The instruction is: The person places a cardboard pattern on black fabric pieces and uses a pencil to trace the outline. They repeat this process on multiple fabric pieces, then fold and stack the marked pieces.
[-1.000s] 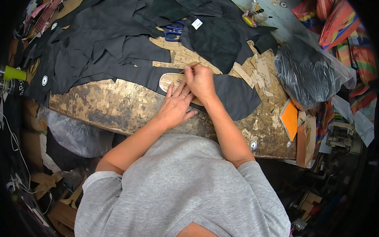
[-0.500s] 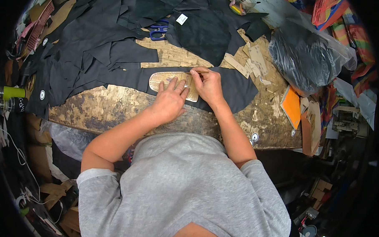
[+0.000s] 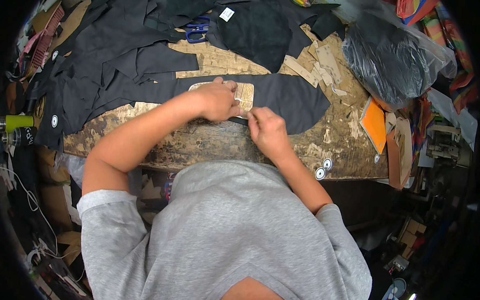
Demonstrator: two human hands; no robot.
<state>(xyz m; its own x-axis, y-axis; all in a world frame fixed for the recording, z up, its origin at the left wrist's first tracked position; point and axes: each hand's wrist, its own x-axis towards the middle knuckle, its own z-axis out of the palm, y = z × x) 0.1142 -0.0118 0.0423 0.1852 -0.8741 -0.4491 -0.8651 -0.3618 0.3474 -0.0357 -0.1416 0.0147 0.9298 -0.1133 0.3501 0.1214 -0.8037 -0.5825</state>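
Observation:
A tan template [image 3: 245, 92] with a pale rim and rounded corners lies flat on a long strip of black leather [image 3: 297, 102]. My left hand [image 3: 216, 100] presses down on the template and covers much of its left part, its fingers apart against the surface. Close by the template's lower right corner is my right hand [image 3: 271, 131], pinched at the fingertips. A thin pen-like tool shows in that hand in the earlier frame; at this moment the fingers mostly hide it, and its tip seems to meet the template's near edge.
Black leather pieces [image 3: 111, 45] cover the table's left and back. Blue-handled scissors [image 3: 197, 29] lie among them. Cardboard patterns [image 3: 327, 63] are scattered at back right, near a plastic-wrapped black bundle [image 3: 383, 62]. An orange notebook [image 3: 373, 125] sits by the right edge.
My right hand has moved from the template's far edge to its near right corner. My left hand has shifted up and turned across the template. The view has shifted slightly.

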